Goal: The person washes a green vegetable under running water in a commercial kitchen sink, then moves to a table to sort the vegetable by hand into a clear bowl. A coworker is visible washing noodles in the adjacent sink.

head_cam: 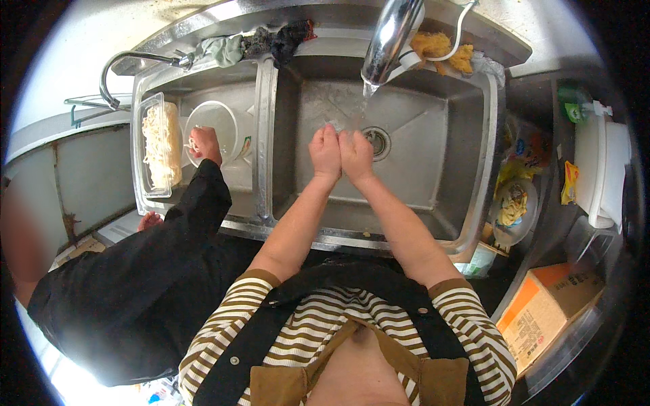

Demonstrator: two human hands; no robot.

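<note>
Over the right basin (406, 177) of a stainless steel double sink, my left hand (325, 152) and my right hand (355, 155) are pressed side by side. Their fingers curl away from me, which hides whether anything is inside them. A small clear or whitish patch shows beyond my left fingers; I cannot tell if it is water or a thing. Water (366, 96) runs from the chrome faucet (388, 45) just beyond my hands. Close to my right hand lies the round drain (378, 143).
At left, a co-worker's hand (205, 144) holds pale strands over a round translucent tub (210, 114). A clear plastic tray of pale noodle-like strands (162, 147) stands beside it. Rags (228, 49) and yellow scrubbing material (439, 48) lie along the back rim. A cardboard box (546, 314) stands right.
</note>
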